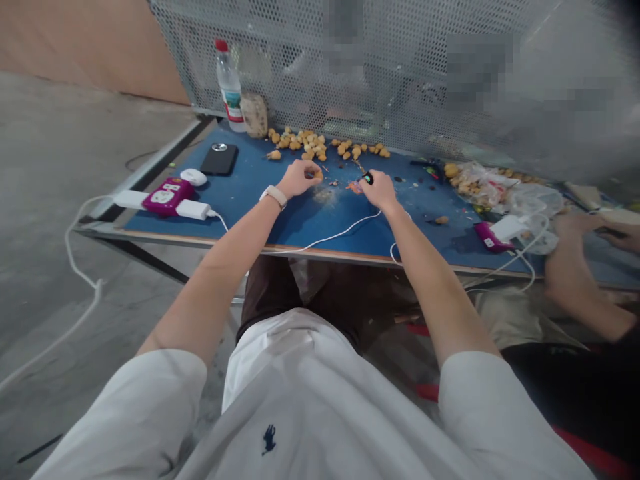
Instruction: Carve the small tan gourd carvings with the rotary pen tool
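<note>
OK, left hand has thumb and fingers curled in, pinching a small tan nut-like piece; it's just above the tabletop. Right hand is curled around a small dark tool, type unclear; orange bits sit by its fingers. I'd keep the pinch snug but light, fingertips well off the tool's end, both wrists low and steady, and mind the white cable under my right forearm.

Surface: blue, dusty between the hands, loose tan pieces along the back, black phone and magenta power strip at left. Room: perforated metal screen behind, concrete floor, another person's forearm at right.
</note>
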Action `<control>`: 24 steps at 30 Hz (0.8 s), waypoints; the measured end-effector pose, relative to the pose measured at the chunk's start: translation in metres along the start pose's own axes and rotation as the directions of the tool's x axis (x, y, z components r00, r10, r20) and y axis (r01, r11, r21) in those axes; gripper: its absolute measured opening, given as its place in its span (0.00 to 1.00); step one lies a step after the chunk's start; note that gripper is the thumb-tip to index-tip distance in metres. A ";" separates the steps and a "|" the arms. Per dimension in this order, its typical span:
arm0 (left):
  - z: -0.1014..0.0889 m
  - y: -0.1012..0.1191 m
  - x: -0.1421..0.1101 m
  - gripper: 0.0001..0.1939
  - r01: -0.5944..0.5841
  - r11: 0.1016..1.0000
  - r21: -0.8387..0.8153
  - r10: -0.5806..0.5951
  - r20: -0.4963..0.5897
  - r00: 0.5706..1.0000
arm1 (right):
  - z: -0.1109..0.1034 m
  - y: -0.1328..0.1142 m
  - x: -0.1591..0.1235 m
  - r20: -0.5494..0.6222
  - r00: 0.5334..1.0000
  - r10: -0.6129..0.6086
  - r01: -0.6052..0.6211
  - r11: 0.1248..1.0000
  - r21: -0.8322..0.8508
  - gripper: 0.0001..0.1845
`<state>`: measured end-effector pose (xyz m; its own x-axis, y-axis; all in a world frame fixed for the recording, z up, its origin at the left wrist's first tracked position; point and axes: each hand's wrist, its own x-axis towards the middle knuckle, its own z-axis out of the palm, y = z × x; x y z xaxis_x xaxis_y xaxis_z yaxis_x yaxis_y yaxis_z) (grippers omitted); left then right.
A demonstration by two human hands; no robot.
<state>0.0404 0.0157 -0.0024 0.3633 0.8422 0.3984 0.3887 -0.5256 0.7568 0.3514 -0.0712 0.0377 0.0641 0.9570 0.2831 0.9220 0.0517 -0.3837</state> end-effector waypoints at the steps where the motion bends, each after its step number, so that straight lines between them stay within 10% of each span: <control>1: 0.000 0.001 -0.001 0.11 -0.005 1.000 0.002 0.005 0.013 1.000 | 0.002 -0.007 -0.001 -0.004 1.000 -0.025 0.025 0.999 0.024 0.19; 8: -0.002 0.000 -0.006 0.12 -0.029 0.994 0.101 0.016 0.124 0.992 | 0.014 -0.032 -0.020 0.148 0.969 -0.198 0.187 0.979 0.082 0.39; 24: -0.022 0.010 -0.006 0.18 -0.136 0.983 0.124 0.099 0.263 0.960 | 0.013 -0.017 -0.016 0.200 0.946 -0.253 0.237 0.966 0.100 0.35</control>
<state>0.0230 0.0084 0.0141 0.6102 0.7243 0.3210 0.4373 -0.6458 0.6258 0.3298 -0.0836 0.0279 -0.2492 0.9498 0.1893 0.8680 0.3057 -0.3913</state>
